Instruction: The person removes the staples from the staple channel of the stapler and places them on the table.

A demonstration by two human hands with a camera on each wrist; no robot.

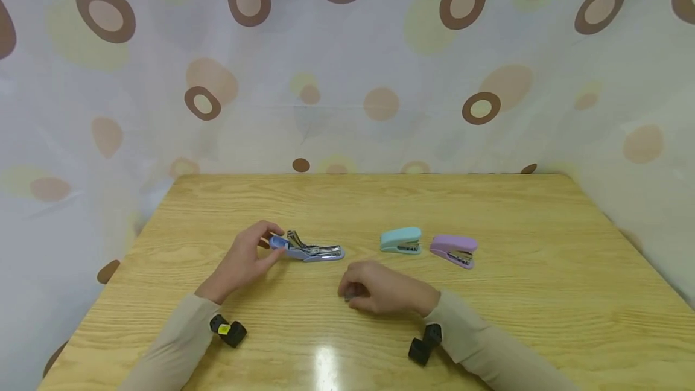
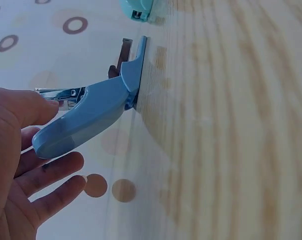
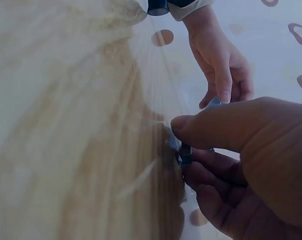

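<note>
My left hand (image 1: 252,255) grips the rear end of a blue stapler (image 1: 295,252), thumb on one side and fingers on the other. The stapler is folded wide open, its metal magazine (image 1: 329,251) exposed and a second metal part raised at the hinge. In the left wrist view, the blue stapler (image 2: 98,107) is seen from its side, with its far end on the table. My right hand (image 1: 382,288) is just above the table, nearer to me, pinching a small grey metallic piece (image 3: 185,153) between thumb and fingers. Fingers partly hide that piece, so its exact kind is unclear.
A mint-green stapler (image 1: 400,240) and a purple stapler (image 1: 455,248) rest closed, side by side, to the right of the blue one. The wooden table (image 1: 543,318) ends at a patterned curtain (image 1: 347,131) behind.
</note>
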